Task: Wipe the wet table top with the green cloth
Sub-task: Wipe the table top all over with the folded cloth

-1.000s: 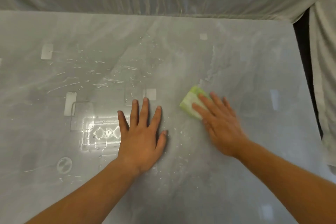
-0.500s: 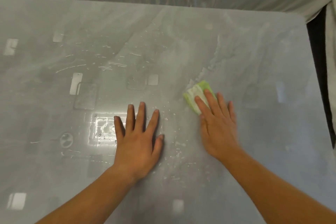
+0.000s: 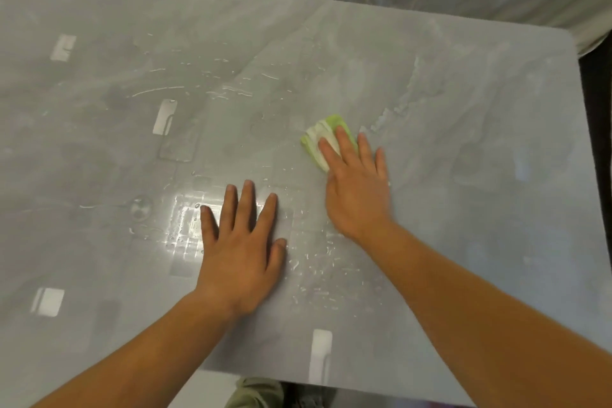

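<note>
Right hand [image 3: 356, 195] flat on the green cloth [image 3: 323, 139], fingers [image 3: 344, 146] slightly spread and pressing it onto the grey worktop [image 3: 480, 175], right of centre. Left hand [image 3: 243, 242] palm-down on bare worktop, well apart from the cloth, all 5 fingers splayed, holding nothing. Water droplets [image 3: 318, 275] between the 2 hands (more streaks toward the far left).

Just one view here, a wide-angle head cam looking forward and steeply down, close over the table [image 3: 463, 242]. Near edge shows at the bottom, far edge up top, so no second view shares anything.
</note>
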Tool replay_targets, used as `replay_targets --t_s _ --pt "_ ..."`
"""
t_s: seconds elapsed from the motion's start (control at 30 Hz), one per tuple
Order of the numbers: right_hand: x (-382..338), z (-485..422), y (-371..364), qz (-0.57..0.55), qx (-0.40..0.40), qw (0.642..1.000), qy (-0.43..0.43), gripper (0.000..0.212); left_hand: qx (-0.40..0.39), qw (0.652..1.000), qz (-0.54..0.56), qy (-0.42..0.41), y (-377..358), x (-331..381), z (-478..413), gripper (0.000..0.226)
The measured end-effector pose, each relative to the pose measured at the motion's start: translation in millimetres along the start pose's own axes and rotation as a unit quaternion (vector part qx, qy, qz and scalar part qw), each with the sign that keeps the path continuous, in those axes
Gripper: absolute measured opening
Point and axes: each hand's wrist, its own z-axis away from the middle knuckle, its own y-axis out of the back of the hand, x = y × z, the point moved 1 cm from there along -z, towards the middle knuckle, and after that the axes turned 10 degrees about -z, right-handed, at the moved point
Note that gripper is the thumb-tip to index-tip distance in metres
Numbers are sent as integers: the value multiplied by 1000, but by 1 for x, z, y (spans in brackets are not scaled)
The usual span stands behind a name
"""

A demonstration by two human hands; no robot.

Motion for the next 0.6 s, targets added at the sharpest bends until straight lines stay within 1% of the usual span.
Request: replay_targets --t_s 0.03,0.07,0.17,0.23,0.27,0.33,0.4,0.43,0.47,0.53,0.6 --pt "-9 -2 -4 -7 -1 1000 -5 64 -2 1000 10 1 -1 -1 5 68" --pt "-13 5 -8 1 -4 1000 11 66 -3 1000 19 0 -1 -2 6 69" --pt "-7 64 -16 42 -38 992 113 66 0 1000 23 2 4 -4 9 71" --pt "8 86 -11 53 -80 984 152 63 -5 1000 13 -3 5 -5 12 72" --pt "16 82 -7 54 -86 982 161 61 -11 1000 6 -6 4 -6 14 74" --pt "22 62 -1 31 -67 988 133 56 -20 1000 -11 -13 2 -7 18 75" --pt "14 50 -1 2 -30 997 64 54 -21 1000 -13 -15 0 -8 22 77" --pt "7 53 -6 -1 -9 999 41 53 -20 1000 -11 -14 0 -8 24 78" --pt "2 64 -13 4 2 999 36 53 -22 1000 -10 -16 -1 -8 26 78" --pt "-4 96 -25 27 -18 996 84 57 -24 999 -18 -25 -3 -9 31 76" --pt "5 120 -26 38 -60 987 147 59 -26 999 -26 -37 -4 -13 33 74"
